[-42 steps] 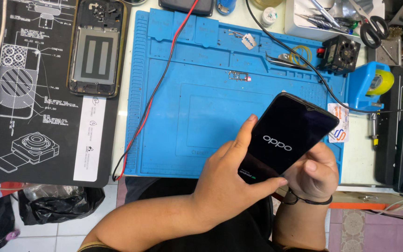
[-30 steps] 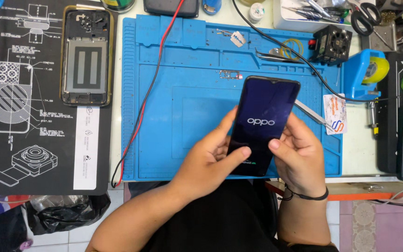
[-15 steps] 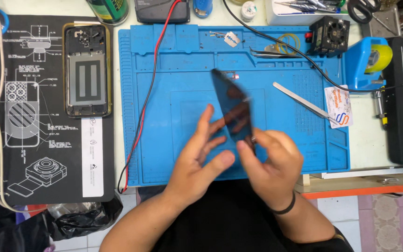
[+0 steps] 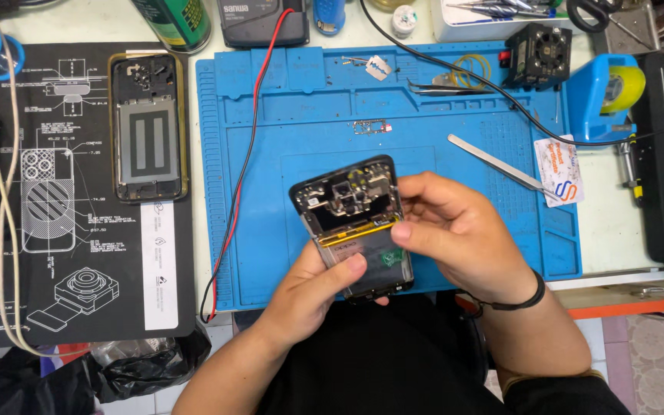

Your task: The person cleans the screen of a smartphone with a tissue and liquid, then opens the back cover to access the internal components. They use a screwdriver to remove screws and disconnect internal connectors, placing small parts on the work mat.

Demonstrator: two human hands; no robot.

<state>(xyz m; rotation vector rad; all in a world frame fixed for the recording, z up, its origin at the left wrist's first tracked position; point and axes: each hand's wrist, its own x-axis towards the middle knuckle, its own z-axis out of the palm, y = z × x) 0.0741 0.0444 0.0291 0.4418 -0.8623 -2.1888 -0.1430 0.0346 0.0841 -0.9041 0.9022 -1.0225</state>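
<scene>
Two mats cover most of the bench: a blue repair mat (image 4: 293, 115) in the middle and a black mat (image 4: 9, 253) printed with white diagrams on the left. On the black mat lies an opened phone frame (image 4: 147, 127), its bare metal inside facing up. A red wire (image 4: 247, 146) runs down the left part of the blue mat and a black cable (image 4: 455, 73) crosses its upper right.

Held above the near edge of the blue mat is the opened smartphone (image 4: 351, 223), back cover off, circuit board and battery showing, tilted slightly. The left hand (image 4: 309, 296) grips its lower end from below, thumb pressed on the battery area. The right hand (image 4: 466, 230) is closed on the phone's right edge, fingertips at the yellow strip across its middle.

Smaller things lie on the mat beyond: a metal pry tool (image 4: 493, 163) to the right, tweezers (image 4: 443, 88) near the top, and a small flat part (image 4: 370, 127) just above the phone.
</scene>
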